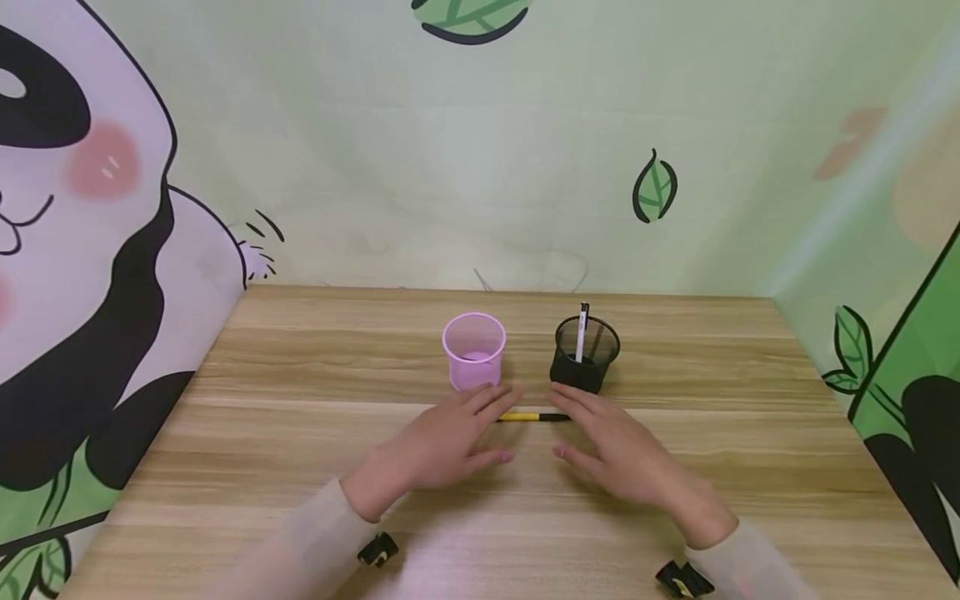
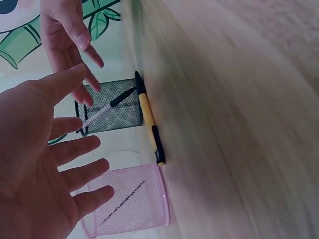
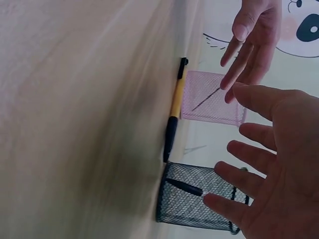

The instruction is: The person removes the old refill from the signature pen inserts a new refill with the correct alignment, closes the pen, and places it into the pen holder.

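A yellow pen with black ends lies crosswise on the table in front of two mesh pen holders. The pink pen holder stands upright on the left. To its right is the black pen holder, with a white and black pen leaning inside. My left hand hovers by the pink holder and overlaps one end of the yellow pen in the head view. Near the pen's other end and the black holder is my right hand. Both hands have spread, extended fingers and hold nothing, as the wrist views show.
The wooden table ends at the back against a pale green wall cloth printed with a panda and leaves. A black band-like piece sits at the left wrist, and a similar black piece at the right.
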The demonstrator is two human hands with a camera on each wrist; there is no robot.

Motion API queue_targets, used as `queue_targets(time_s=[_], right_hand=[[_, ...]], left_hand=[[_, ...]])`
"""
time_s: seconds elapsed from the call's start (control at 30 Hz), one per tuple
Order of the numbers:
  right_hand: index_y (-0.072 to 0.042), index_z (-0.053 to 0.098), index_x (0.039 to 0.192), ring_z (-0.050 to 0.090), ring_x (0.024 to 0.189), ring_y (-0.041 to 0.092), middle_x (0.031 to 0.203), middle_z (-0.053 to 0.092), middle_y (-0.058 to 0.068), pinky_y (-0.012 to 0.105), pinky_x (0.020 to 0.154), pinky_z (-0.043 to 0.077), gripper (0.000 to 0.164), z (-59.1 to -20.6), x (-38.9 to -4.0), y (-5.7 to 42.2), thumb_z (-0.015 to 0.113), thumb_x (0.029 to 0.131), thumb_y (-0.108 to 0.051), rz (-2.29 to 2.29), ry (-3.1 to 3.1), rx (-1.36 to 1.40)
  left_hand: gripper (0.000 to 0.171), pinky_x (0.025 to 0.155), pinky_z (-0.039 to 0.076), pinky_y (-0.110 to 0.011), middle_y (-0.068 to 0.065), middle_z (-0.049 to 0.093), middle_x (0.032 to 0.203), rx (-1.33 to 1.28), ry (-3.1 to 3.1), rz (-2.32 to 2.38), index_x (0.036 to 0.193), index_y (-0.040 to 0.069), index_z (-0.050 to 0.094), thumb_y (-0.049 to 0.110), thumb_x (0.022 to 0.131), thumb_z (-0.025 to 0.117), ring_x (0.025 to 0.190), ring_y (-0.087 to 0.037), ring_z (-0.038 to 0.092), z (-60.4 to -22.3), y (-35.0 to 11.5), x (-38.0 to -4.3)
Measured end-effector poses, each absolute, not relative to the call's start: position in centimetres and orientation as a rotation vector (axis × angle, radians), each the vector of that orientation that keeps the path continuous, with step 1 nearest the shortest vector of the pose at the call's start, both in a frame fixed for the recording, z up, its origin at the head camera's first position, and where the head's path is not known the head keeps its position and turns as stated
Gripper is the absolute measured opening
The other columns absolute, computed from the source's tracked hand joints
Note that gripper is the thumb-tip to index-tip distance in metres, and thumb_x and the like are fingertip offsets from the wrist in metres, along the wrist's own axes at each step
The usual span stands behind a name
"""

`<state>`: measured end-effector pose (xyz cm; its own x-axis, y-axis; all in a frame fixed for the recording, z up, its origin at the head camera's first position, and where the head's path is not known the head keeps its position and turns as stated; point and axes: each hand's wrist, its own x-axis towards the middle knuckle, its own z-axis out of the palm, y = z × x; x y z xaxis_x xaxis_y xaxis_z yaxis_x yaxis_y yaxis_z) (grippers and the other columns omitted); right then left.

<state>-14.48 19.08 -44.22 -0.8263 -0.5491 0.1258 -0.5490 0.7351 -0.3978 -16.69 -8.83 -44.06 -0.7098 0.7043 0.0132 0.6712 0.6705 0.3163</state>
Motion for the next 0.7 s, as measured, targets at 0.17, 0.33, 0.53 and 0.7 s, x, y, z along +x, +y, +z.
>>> queue_targets(time_s=[0.17,0.33,0.53,0.7], right_hand=[[-0.01,0.048,0.154,0.051,0.142,0.036,0.159,0.048,0.012,0.057,0.114,0.043,0.061,-45.1,-14.7,18.9,0.069,0.101,-0.032,-0.664,2.916,-0.896],[-0.008,0.054,0.149,0.056,0.137,0.034,0.152,0.055,0.012,0.055,0.111,0.046,0.055,-45.8,-14.9,18.8,0.071,0.099,-0.025,-0.676,2.931,-0.9],[-0.007,0.057,0.145,0.06,0.132,0.034,0.147,0.059,0.012,0.054,0.107,0.049,0.051,-46.4,-15.6,18.6,0.072,0.098,-0.019,-0.656,2.951,-0.869],[-0.005,0.061,0.141,0.063,0.127,0.033,0.141,0.062,0.012,0.053,0.106,0.05,0.047,-46.7,-16.1,18.5,0.072,0.097,-0.015,-0.642,2.956,-0.823]], left_hand=[[0.076,0.122,0.034,-0.054,-0.013,0.033,0.168,1.148,2.769,0.43,0.164,0.016,0.029,0.05,0.103,0.059,0.154,-0.036,0.035,-45.2,-8.7,-17.1],[0.075,0.122,0.034,-0.052,-0.013,0.035,0.167,1.125,2.772,0.387,0.163,0.015,0.031,0.046,0.103,0.061,0.153,-0.035,0.037,-45.8,-8.6,-17.3],[0.071,0.121,0.035,-0.052,-0.014,0.039,0.165,1.097,2.778,0.362,0.161,0.012,0.035,0.033,0.102,0.067,0.151,-0.035,0.04,-46.1,-8.5,-17.6],[0.061,0.119,0.039,-0.05,-0.015,0.044,0.161,1.09,2.799,0.348,0.158,0.01,0.04,0.022,0.103,0.063,0.148,-0.033,0.045,-46.4,-8.4,-18.1]])
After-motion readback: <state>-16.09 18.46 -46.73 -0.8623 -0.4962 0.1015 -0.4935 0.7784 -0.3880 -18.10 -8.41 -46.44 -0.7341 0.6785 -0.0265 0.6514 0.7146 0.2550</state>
